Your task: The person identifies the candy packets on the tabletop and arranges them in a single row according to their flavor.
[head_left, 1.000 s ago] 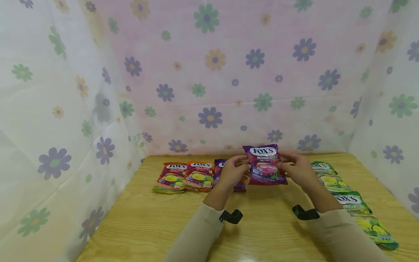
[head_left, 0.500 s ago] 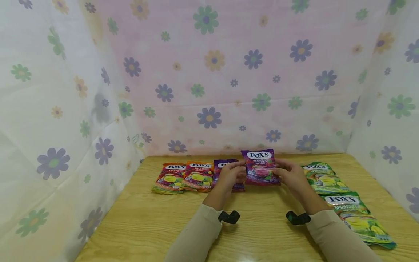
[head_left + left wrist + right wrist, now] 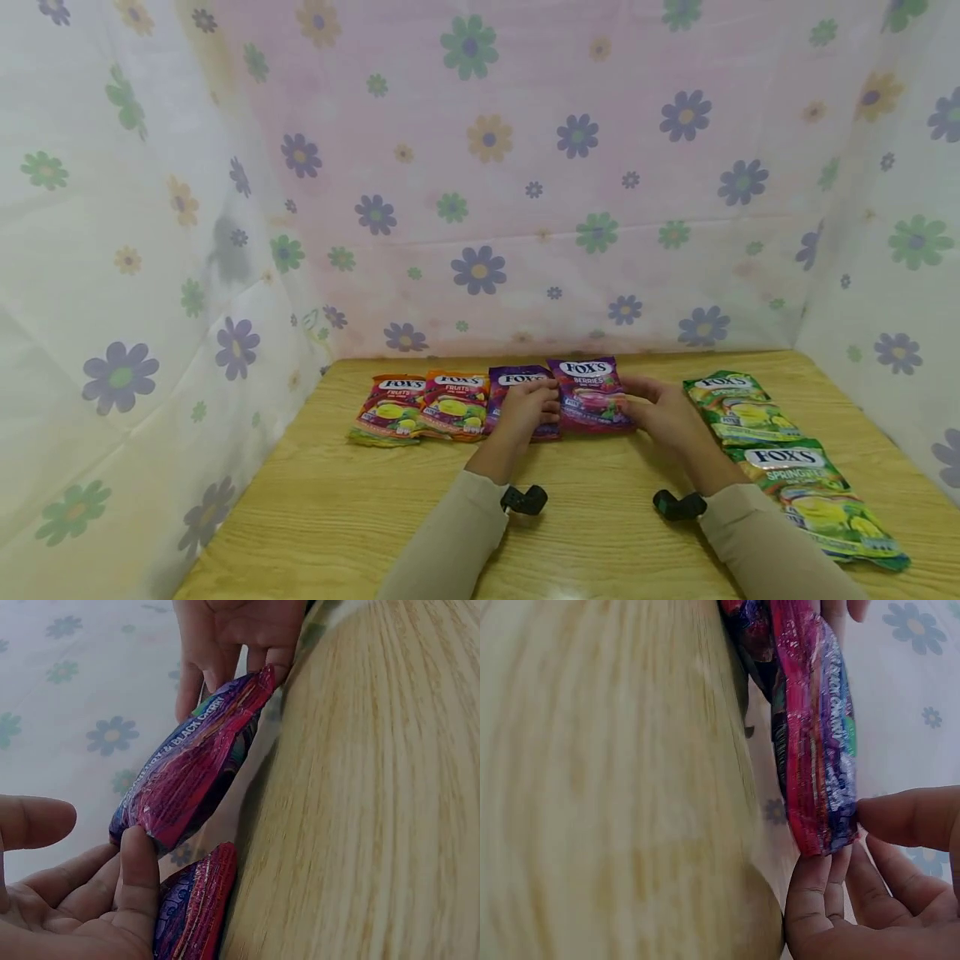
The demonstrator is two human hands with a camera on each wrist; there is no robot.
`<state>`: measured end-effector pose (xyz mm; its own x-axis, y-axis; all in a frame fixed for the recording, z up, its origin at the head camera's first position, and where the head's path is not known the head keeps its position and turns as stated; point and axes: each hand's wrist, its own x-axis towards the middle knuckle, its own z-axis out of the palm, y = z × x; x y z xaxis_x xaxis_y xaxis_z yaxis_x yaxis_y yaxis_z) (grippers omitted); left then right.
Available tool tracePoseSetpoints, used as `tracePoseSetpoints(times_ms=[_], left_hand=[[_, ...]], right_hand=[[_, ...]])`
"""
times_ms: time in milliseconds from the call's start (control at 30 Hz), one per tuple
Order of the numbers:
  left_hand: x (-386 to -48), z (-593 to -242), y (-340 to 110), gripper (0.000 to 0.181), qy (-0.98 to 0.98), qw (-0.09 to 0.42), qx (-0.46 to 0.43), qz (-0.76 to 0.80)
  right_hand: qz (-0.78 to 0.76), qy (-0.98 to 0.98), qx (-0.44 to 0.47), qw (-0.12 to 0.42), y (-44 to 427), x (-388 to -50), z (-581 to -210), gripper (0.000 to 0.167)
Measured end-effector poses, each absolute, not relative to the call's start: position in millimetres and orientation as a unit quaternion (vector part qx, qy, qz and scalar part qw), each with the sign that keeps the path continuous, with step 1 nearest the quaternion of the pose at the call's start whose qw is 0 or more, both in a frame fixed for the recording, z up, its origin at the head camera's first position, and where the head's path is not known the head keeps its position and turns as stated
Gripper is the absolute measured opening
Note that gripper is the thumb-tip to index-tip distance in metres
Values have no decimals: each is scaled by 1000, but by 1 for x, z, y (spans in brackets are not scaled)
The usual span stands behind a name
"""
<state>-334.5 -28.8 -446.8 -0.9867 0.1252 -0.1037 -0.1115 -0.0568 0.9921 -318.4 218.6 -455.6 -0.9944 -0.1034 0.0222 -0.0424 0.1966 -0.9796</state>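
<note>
A purple Fox's Berries candy bag [image 3: 587, 390] slants slightly above the table. My right hand [image 3: 666, 414] pinches its right edge, with the thumb on the front and fingers behind, as the right wrist view shows. At the bag's left edge is my left hand [image 3: 527, 407]; in the left wrist view its fingers [image 3: 138, 874] touch the bag's end, while the thumb stands apart. Partly behind that hand lies a second purple candy bag [image 3: 506, 392] on the table.
Two red-orange Fox's Fruits bags [image 3: 392, 408] lie to the left in the same row. Two green Fox's Spring Tea bags [image 3: 750, 408] lie at the right, one nearer the front. A flowered cloth [image 3: 405, 275] hangs around the wooden table [image 3: 375, 517].
The held berries bag has come down and slightly left, beside the other purple bag. My left thumb has left its front, and the right hand has followed leftward, uncovering more of the green bags.
</note>
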Motion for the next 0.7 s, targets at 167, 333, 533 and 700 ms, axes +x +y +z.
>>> tracePoseSetpoints(times_ms=[167, 333, 533, 700], left_hand=[[-332, -447, -27, 32, 692, 71, 0, 718], [-330, -446, -28, 32, 698, 59, 7, 714], [-329, -445, -26, 29, 702, 60, -5, 709], [-328, -446, -25, 29, 707, 53, -13, 705]], right_hand=[[-643, 765, -44, 20, 217, -319, -459, 51], [-629, 776, -38, 39, 218, -318, -458, 49], [-607, 792, -29, 53, 216, -317, -457, 48], [-609, 791, -15, 59, 213, -319, -461, 46]])
